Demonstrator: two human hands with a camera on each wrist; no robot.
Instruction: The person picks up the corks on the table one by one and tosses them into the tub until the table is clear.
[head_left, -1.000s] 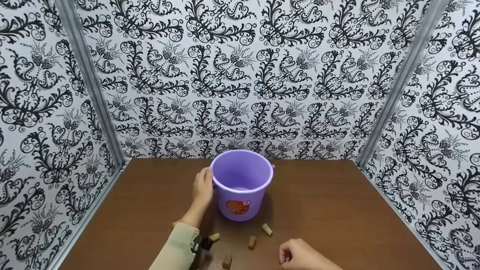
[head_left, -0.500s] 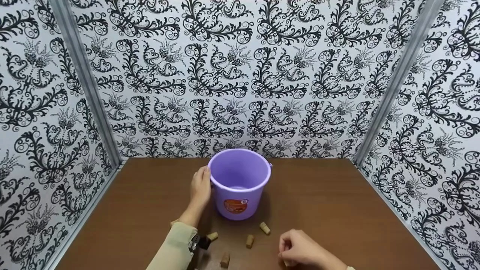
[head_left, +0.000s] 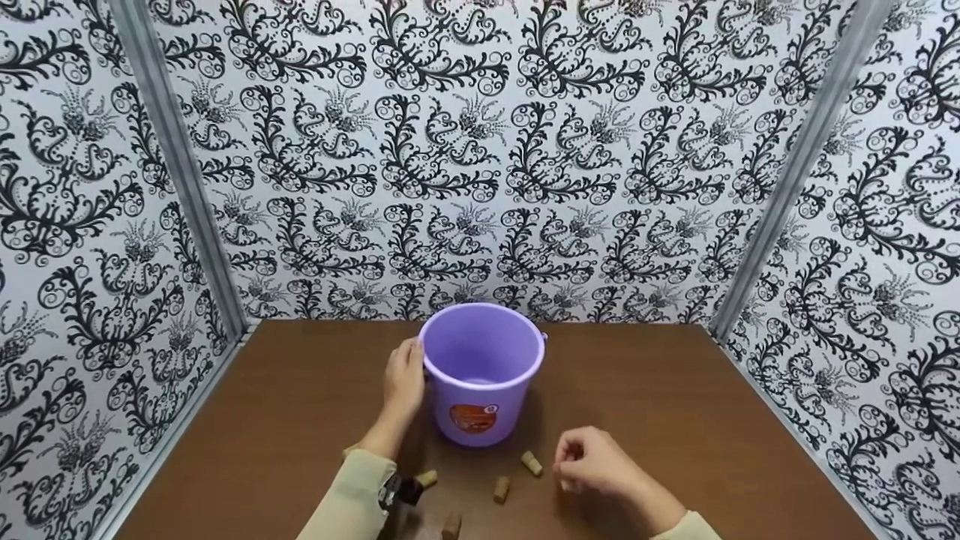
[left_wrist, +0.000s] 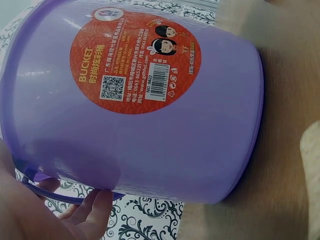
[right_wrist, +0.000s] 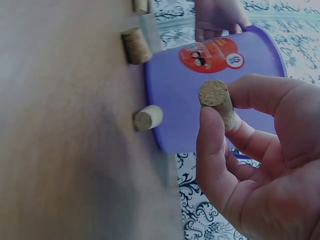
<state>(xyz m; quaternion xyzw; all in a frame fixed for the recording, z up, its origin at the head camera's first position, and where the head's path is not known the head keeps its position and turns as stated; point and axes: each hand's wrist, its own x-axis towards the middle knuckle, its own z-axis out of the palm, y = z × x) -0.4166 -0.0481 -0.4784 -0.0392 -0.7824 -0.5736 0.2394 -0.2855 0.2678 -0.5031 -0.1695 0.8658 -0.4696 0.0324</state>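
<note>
A purple bucket (head_left: 480,412) with an orange label stands upright at the middle of the table. My left hand (head_left: 403,379) holds its left side near the rim, with fingers by the curved bucket handle (left_wrist: 55,194) in the left wrist view. My right hand (head_left: 596,459) is above the table, right of the bucket's base. In the right wrist view it pinches a cork (right_wrist: 215,95) between thumb and fingers. Several loose corks lie in front of the bucket, among them a pale cork (head_left: 532,463) and a darker cork (head_left: 502,489).
Another cork (head_left: 451,525) lies near the front edge of view, and a further cork (head_left: 427,478) sits beside the left wrist's black camera (head_left: 409,490). The brown table (head_left: 675,390) is enclosed by patterned walls (head_left: 480,187) at back and sides.
My right hand has risen off the table and moved forward, carrying the pinched cork. The left hand and the bucket have stayed in place; the view has shifted slightly.
</note>
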